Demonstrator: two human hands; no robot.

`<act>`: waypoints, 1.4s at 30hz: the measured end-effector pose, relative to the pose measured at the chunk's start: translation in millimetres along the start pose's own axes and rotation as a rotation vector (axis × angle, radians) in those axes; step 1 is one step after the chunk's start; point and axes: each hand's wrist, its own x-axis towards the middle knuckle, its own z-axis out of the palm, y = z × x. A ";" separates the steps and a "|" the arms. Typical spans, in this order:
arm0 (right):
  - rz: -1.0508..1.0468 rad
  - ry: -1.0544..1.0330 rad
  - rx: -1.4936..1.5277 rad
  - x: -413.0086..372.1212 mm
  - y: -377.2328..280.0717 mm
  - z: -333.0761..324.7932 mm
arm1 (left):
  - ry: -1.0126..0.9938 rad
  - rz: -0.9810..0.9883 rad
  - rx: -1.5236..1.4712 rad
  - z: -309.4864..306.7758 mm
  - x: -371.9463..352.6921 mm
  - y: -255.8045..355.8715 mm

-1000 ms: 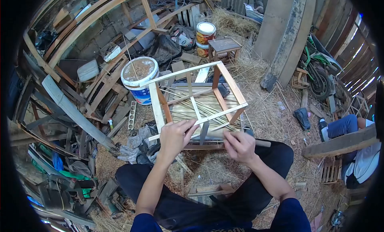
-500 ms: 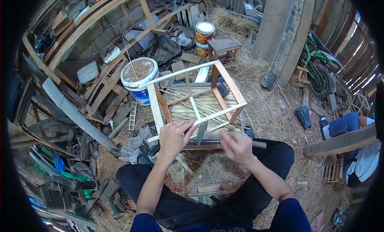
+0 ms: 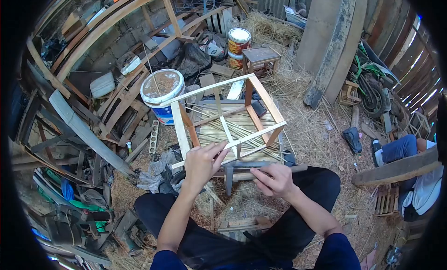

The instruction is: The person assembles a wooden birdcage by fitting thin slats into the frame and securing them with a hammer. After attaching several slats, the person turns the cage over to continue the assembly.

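A light wooden frame (image 3: pixel 266 98) of slats and posts stands before my crossed legs. My left hand (image 3: pixel 201 164) is closed on its near rail, thumb and forefinger pinched by the joint with a thin cross slat (image 3: pixel 226 128). Whatever small thing may be between those fingertips is hidden. My right hand (image 3: pixel 275 179) grips a hammer by its wooden handle, which sticks out to the right past the fist. The hammer's grey head (image 3: pixel 229 180) hangs just on the near side of the rail, to the right of my left fingertips.
Thin sticks (image 3: pixel 238 118) lie on a slatted surface inside the frame. Behind it to the left stands a white bucket (image 3: pixel 163 86); farther back are stacked paint cans (image 3: pixel 238 45) and a small stool (image 3: pixel 260 55). A person's leg (image 3: pixel 399 149) shows at the right, behind a wooden beam (image 3: pixel 396 167).
The hammer head has dropped from beside the rail toward me. My right hand has moved slightly nearer to me, while my left hand stays at the rail.
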 end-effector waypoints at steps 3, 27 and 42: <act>0.216 0.070 -0.062 -4.7 4.7 14.8 | 0.020 -0.008 -0.026 3.3 -1.4 0.1; 0.175 0.025 -0.055 3.0 -1.6 5.2 | 0.006 -0.008 0.003 0.1 1.5 3.9; 0.148 0.105 0.027 4.0 4.1 1.0 | 0.036 -0.017 0.001 9.0 3.7 2.0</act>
